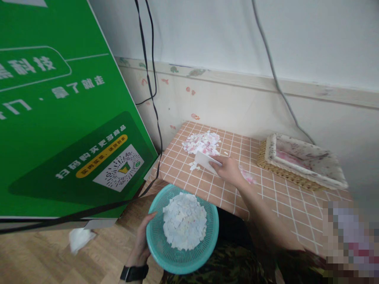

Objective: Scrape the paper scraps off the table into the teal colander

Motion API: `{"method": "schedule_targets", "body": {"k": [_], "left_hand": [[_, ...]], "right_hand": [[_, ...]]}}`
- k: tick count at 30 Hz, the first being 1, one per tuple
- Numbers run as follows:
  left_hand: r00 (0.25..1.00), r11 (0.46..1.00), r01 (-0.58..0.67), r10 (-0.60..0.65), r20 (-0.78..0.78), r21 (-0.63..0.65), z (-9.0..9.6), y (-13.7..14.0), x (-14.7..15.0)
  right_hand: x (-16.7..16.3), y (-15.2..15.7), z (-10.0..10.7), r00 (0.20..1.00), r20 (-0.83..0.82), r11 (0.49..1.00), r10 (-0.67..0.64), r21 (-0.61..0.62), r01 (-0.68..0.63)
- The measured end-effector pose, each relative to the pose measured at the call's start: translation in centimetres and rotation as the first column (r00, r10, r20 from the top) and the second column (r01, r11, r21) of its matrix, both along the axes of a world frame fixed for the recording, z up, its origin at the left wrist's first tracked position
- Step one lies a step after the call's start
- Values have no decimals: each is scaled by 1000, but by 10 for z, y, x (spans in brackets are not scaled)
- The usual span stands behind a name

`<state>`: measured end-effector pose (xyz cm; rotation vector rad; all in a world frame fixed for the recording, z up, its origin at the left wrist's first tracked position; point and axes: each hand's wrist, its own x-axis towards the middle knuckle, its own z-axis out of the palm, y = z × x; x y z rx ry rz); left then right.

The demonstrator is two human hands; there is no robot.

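Observation:
My left hand (142,236) grips the left rim of a round turquoise plastic basket (212,236), its thumb over the edge. Inside the basket lies a heap of small white paper scraps (185,223). Over the checked tabletop, my right hand (227,169) is closed on a flat white card (205,161), which is tilted with its far end by the paper bits. Just beyond the card sits a pile of white and pink paper scraps (203,142). A few loose scraps (194,166) lie to the card's left, and some pinkish ones (248,176) show past my right wrist.
A fabric-lined wicker basket (265,156) stands at the table's right. Black cables (156,126) hang on the left, before a large green cabinet (59,142). A white crumpled bag (80,239) lies on the wooden floor. The wall borders the table's far edge.

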<state>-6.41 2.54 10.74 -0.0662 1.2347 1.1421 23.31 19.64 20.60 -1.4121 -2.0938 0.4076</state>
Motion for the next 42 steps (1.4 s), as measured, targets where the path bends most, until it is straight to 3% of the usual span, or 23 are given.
{"method": "schedule_targets", "body": {"k": [13,21,28,35,42], "left_hand": [[998,1000,8,-10,58,25,1,0,0],[995,999,-17,12,103,51,-10,-3,-4],[998,1000,-1,-1,71,19,3,0,0],[999,1000,3,-3,49,5,7,1,2],[997,1000,1,-2,75,19,10,0,3]], "right_hand": [[9,-13,1,993,-27,994,-111,8,111],[0,6,-11,996,-15,995,-91,46,91],[-4,0,-8,995,-67,998,68,3,-68],[-3,-3,-12,991,-110,997,77,10,-76],[-10,-18,-12,984,10,984,176,-5,-176]]}}
